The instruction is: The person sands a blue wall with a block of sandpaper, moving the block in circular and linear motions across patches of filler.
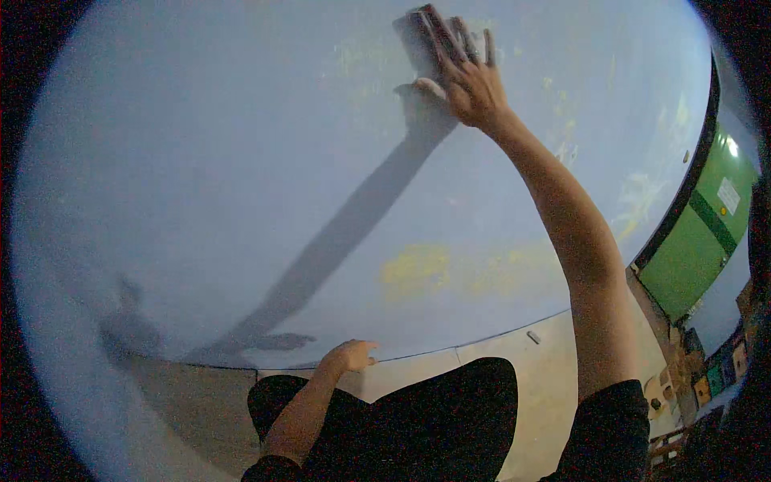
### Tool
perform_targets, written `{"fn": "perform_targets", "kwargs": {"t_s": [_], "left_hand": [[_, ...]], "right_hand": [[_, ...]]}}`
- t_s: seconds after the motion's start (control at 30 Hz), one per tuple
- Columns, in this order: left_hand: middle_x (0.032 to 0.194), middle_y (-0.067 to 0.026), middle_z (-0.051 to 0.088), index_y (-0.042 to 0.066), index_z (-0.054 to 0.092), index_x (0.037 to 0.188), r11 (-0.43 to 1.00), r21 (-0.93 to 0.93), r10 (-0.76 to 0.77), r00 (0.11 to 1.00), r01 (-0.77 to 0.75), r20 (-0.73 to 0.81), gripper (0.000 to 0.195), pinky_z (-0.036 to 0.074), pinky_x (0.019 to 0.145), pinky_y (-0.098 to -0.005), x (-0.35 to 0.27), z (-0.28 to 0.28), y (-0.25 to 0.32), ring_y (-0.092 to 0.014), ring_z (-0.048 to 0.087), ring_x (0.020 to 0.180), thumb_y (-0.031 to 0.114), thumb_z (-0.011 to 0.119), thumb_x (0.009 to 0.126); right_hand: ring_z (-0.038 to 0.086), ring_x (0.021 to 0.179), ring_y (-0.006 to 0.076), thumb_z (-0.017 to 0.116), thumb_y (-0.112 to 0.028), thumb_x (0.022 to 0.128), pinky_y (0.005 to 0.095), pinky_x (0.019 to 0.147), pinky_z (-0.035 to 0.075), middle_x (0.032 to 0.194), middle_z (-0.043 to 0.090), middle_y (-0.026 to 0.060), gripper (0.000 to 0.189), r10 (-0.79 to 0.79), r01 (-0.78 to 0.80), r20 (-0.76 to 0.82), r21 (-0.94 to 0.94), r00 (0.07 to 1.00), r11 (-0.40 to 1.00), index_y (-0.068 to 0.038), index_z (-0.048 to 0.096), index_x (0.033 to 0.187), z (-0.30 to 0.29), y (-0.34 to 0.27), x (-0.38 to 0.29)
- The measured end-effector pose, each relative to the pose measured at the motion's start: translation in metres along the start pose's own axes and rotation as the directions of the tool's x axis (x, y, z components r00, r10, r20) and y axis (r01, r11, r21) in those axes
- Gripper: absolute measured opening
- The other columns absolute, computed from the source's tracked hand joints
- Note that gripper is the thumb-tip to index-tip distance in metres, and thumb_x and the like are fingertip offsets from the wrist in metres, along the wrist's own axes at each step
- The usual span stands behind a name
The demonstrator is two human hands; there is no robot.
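High on the pale wall [241, 181], my right hand [473, 84] is spread over a dark, flat block [417, 45], its fingers along the block's right part. What the block is made of cannot be told. My arm casts a long shadow down and left. Low in the view, my left hand [355, 355] is near the foot of the wall, above my knees, with some fingers extended and nothing seen in it. Faded yellow patches [415, 269] mark the wall between the hands, and further yellow and whitish marks lie to the right.
A green door [680, 265] with a paper on it stands at the right. On the tiled floor [542, 385] lies a small light-coloured piece [533, 337] near the wall. Various boxes or crates [711, 379] are piled at the lower right, beyond my right arm.
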State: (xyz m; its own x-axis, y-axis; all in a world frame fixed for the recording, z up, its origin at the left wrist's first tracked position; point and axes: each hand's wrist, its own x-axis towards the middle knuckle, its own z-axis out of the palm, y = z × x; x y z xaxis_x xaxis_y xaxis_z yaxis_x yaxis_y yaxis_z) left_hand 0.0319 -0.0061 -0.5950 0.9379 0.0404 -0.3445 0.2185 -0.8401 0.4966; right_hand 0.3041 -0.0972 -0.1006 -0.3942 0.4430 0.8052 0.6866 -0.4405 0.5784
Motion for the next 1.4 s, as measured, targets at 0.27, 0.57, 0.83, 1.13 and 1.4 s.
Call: {"fn": "perform_targets", "kwargs": {"t_s": [0.27,0.57,0.83,1.13,1.4], "left_hand": [[0.132,-0.0191,0.060,0.013,0.052,0.139,0.993,0.031,0.114,0.992,-0.113,-0.055,0.059,0.046,0.103,-0.0503,-0.009,-0.056,-0.041,-0.040,0.058,0.118,0.040,0.064,0.088],[0.131,-0.0200,0.060,0.013,0.054,0.137,1.000,-0.011,0.018,1.000,-0.018,-0.019,0.055,0.045,0.103,-0.0494,0.009,-0.024,0.045,-0.039,0.056,0.121,0.040,0.064,0.089],[0.133,-0.0188,0.059,0.013,0.052,0.139,0.998,-0.014,-0.058,0.998,0.059,0.039,0.054,0.044,0.106,-0.0493,0.047,-0.023,0.082,-0.038,0.055,0.124,0.038,0.063,0.092],[0.130,-0.0202,0.061,0.013,0.051,0.140,0.998,-0.025,-0.062,0.997,0.064,0.049,0.054,0.046,0.104,-0.0490,0.060,-0.024,0.082,-0.039,0.057,0.120,0.036,0.062,0.092],[0.123,-0.0228,0.064,0.010,0.051,0.139,0.999,-0.034,-0.003,1.000,0.002,-0.027,0.057,0.048,0.098,-0.0496,0.074,-0.012,0.064,-0.039,0.061,0.115,0.035,0.065,0.090]], "right_hand": [[0.008,0.151,0.0381,0.038,-0.073,0.091,0.0648,0.116,0.004,0.166,-0.004,0.0081,0.099,0.437,-0.436,0.028,-0.029,0.899,0.900,-0.010,0.001,0.159,0.030,0.041,-0.007],[0.002,0.150,0.0429,0.042,-0.071,0.090,0.0678,0.114,0.000,0.165,-0.008,0.0131,0.102,0.583,-0.581,0.027,0.137,0.812,0.802,-0.007,-0.001,0.158,0.005,0.033,-0.016],[0.008,0.150,0.0399,0.042,-0.073,0.089,0.0684,0.115,0.007,0.165,-0.002,0.0122,0.101,0.267,-0.272,0.054,0.172,0.962,0.947,-0.008,0.007,0.158,0.011,-0.030,0.013],[0.023,0.148,0.0347,0.041,-0.076,0.085,0.0675,0.115,0.010,0.165,0.013,0.0070,0.098,0.104,-0.105,0.008,0.150,0.994,0.983,-0.014,0.020,0.158,0.024,-0.023,-0.015],[0.006,0.152,0.0321,0.035,-0.074,0.092,0.0627,0.118,-0.002,0.165,0.004,0.0122,0.099,0.286,-0.285,0.089,-0.015,0.954,0.958,-0.007,0.006,0.158,0.023,0.067,-0.086]]}}
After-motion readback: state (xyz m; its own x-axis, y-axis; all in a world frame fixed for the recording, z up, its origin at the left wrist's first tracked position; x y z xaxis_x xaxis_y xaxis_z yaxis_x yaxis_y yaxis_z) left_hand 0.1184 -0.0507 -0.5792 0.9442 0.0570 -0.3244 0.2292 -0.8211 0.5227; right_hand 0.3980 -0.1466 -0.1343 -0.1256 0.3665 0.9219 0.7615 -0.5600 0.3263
